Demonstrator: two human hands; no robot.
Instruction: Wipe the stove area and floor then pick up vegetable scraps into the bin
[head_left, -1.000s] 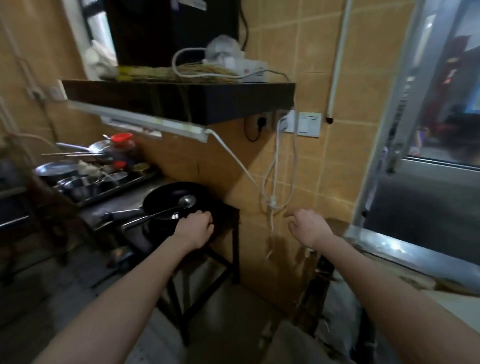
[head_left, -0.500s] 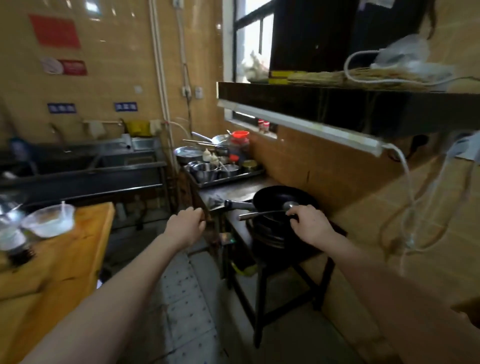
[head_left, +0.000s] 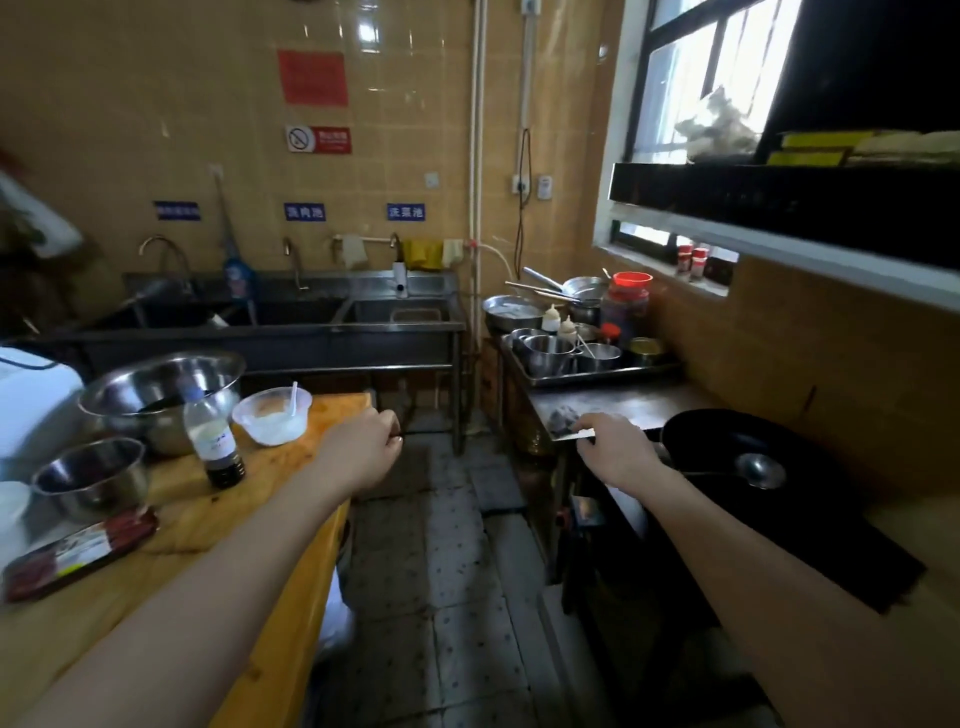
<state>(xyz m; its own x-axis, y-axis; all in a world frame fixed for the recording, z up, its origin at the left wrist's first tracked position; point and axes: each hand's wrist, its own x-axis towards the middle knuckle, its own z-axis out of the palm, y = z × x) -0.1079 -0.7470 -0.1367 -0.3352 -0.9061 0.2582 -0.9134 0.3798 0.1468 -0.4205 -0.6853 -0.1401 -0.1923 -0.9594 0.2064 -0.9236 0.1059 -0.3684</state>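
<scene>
The stove counter (head_left: 628, 402) runs along the right wall, with a dark smudge near its front corner. A black wok (head_left: 727, 441) sits on the stove and holds a steel ladle (head_left: 759, 470). My right hand (head_left: 618, 454) hovers at the counter's front edge beside the wok, fingers loosely bent and holding nothing. My left hand (head_left: 363, 452) floats over the corner of the wooden table (head_left: 291, 519), loosely curled and empty. The grey tiled floor (head_left: 457, 582) lies between them. Yellow cloths (head_left: 423, 253) hang on a rail above the sink.
A steel sink unit (head_left: 322, 317) spans the back wall. A tray of steel cups and jars (head_left: 597, 370) stands behind the counter. On the table are steel bowls (head_left: 161, 395), a bottle (head_left: 215, 441) and a plastic bowl (head_left: 272, 415). The black hood (head_left: 779, 208) overhangs the stove.
My view has swung left from the wall beside the stove to the sink and table. Both hands have moved left with it; the right hand has left the wok's rim.
</scene>
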